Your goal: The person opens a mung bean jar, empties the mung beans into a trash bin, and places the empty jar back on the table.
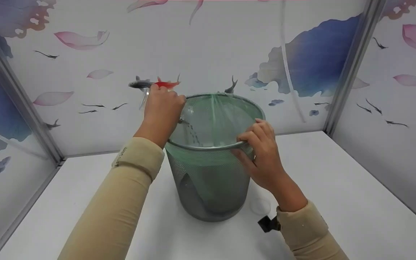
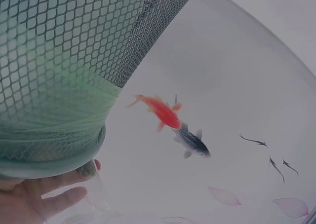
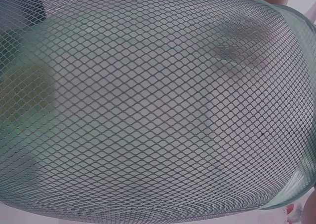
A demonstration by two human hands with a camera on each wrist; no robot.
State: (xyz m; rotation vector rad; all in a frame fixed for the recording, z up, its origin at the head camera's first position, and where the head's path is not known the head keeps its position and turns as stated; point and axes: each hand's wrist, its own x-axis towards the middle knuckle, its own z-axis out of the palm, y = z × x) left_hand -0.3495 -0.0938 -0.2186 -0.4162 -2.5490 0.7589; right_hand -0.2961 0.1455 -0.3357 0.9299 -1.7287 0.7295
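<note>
A dark mesh wastebasket (image 1: 211, 195) stands on the white table, lined with a thin green bin bag (image 1: 213, 159) that is folded over its round rim. At the left of the rim, my left hand (image 1: 163, 112) grips the bag edge, and a strip of clear film shows beside its fingers. In the left wrist view, that hand's fingers (image 2: 64, 199) reach round the bag-covered rim. My right hand (image 1: 262, 151) grips the front right of the rim, fingers over the top and thumb outside, against the bag. The mesh wall (image 3: 158, 105) fills the right wrist view.
The white table (image 1: 338, 187) extends on both sides of the wastebasket. A faint clear round piece (image 1: 260, 206) lies right of its base. Panels (image 1: 222, 47) printed with fish and petals stand at the back and sides, joined by metal posts (image 1: 352, 68).
</note>
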